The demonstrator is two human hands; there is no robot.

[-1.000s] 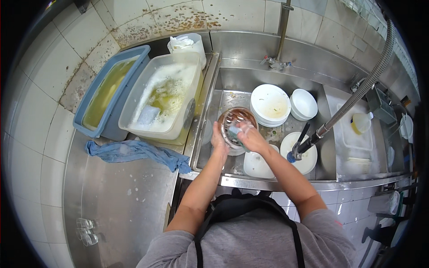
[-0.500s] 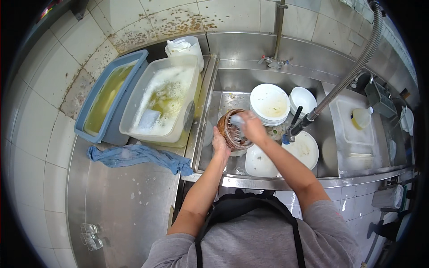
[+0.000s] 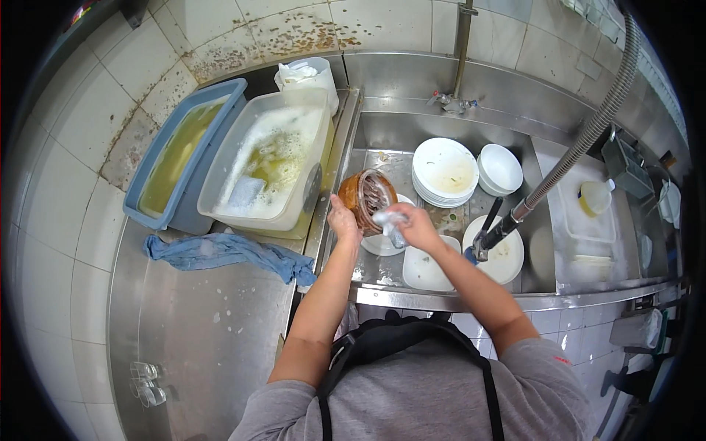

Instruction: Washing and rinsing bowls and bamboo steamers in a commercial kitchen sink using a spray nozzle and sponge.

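The left hand (image 3: 344, 222) grips a tilted pot (image 3: 356, 197), the right hand (image 3: 415, 228) a foamy pad (image 3: 390, 219), and the plate stack (image 3: 444, 172) beyond both is still soiled.

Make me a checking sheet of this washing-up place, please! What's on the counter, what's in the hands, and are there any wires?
Surface: metal sink with small bits on its floor; metal counter with pale spots.
Job's things: brown pot, tilted; pale pad at its opening.
Clutter: stacked white plates, the top one stained; white bowls; crumpled blue cloth; small glasses.
Hands: left hand holds the pot; right hand grips the pad.
Cables: nothing seen; a metal spray hose hangs over the sink.
Surroundings: tiled wall with brown stains; foamy tub beside a blue tub.
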